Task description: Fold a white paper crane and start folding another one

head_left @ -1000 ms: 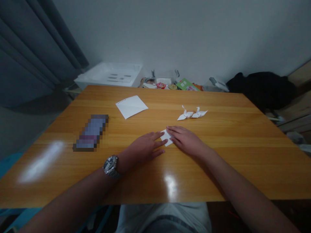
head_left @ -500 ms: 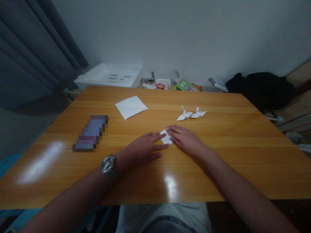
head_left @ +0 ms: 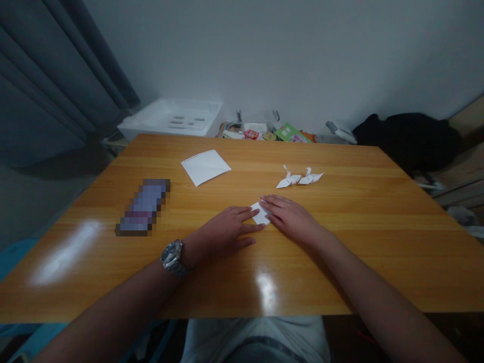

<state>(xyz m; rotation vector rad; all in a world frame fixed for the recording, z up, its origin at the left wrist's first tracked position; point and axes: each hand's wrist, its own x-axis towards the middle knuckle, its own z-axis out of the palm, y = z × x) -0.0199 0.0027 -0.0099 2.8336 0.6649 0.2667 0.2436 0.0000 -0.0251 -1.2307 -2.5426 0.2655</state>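
Note:
A small folded piece of white paper (head_left: 260,215) lies flat on the wooden table between my hands. My left hand (head_left: 230,228), with a metal watch (head_left: 173,256) on its wrist, rests with fingers spread and fingertips on the paper's left and near edges. From the other side, my right hand (head_left: 289,217) lies over the paper's right part, fingers stretched out and hiding some of it. Beyond my right hand stand two white paper cranes (head_left: 289,180), close beside each other.
A white sheet (head_left: 206,167) with a perforated edge lies at the back left. Nearer on the left is a blurred-out phone-like object (head_left: 144,206). Behind the wooden table (head_left: 363,201) are a white tray (head_left: 176,113), a green booklet (head_left: 291,133) and a dark bundle (head_left: 408,131).
The whole view has shifted very slightly, so everything sits a little further right. Both hands keep nearly the same pose on the folded paper.

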